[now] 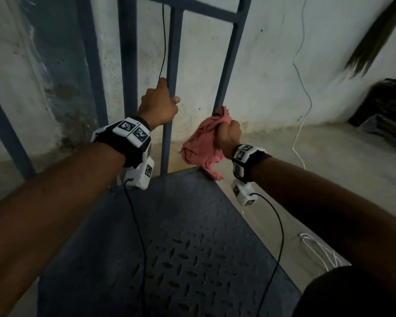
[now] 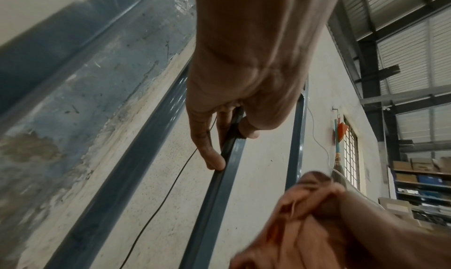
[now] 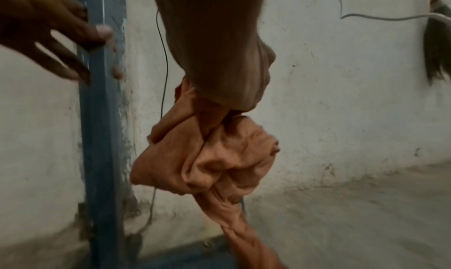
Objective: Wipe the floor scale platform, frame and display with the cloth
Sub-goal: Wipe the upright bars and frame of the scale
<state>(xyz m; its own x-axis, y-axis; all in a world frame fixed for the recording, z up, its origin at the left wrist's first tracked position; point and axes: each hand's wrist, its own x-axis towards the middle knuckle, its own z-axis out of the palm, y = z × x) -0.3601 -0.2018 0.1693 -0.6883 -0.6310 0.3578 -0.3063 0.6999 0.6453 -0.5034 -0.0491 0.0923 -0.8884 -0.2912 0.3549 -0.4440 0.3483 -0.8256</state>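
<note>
The floor scale's dark checker-plate platform (image 1: pixel 181 243) lies below me, and its blue-grey tube frame (image 1: pixel 229 49) rises at the far edge against the wall. My left hand (image 1: pixel 160 101) grips the frame's middle upright bar (image 1: pixel 172 53), fingers and thumb wrapped round it; the left wrist view shows that left hand (image 2: pixel 231 130) on the bar (image 2: pixel 219 186). My right hand (image 1: pixel 229 133) clutches a bunched pink cloth (image 1: pixel 201 145) against the lower part of the right upright. In the right wrist view the cloth (image 3: pixel 209 157) hangs from my fist. The display is out of view.
A thin black cable (image 1: pixel 164 42) runs down beside the middle bar. A white cord (image 1: pixel 301 88) hangs down the stained wall to the concrete floor, with more white cord (image 1: pixel 320 250) coiled right of the platform. Dark bags (image 1: pixel 384 115) sit at the far right.
</note>
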